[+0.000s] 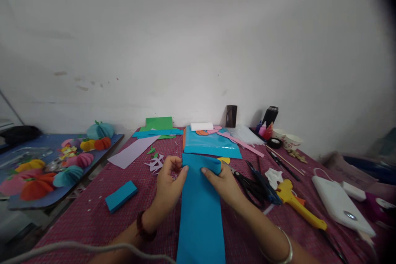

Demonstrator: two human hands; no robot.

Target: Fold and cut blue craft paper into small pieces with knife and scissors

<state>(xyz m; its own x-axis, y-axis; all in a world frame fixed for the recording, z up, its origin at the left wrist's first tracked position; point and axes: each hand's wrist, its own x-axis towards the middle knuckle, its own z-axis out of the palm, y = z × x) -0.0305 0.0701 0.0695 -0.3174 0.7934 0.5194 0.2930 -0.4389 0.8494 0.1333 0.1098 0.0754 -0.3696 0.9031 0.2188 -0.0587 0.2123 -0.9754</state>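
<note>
As the left fingers [182, 176] and right fingers [210, 176] pinched its folded end, the long blue paper strip [201, 218] over the maroon cloth-covered bench [93, 225] looked light and easily creased, best held by its edges.

Faint capital lettering, seemingly ending in "CE", is borne by the pinkish container [337, 167] at far right; its opening letters are too blurred to be confirmed. The red markings on the white bowl [292, 142] cannot be deciphered.
</note>
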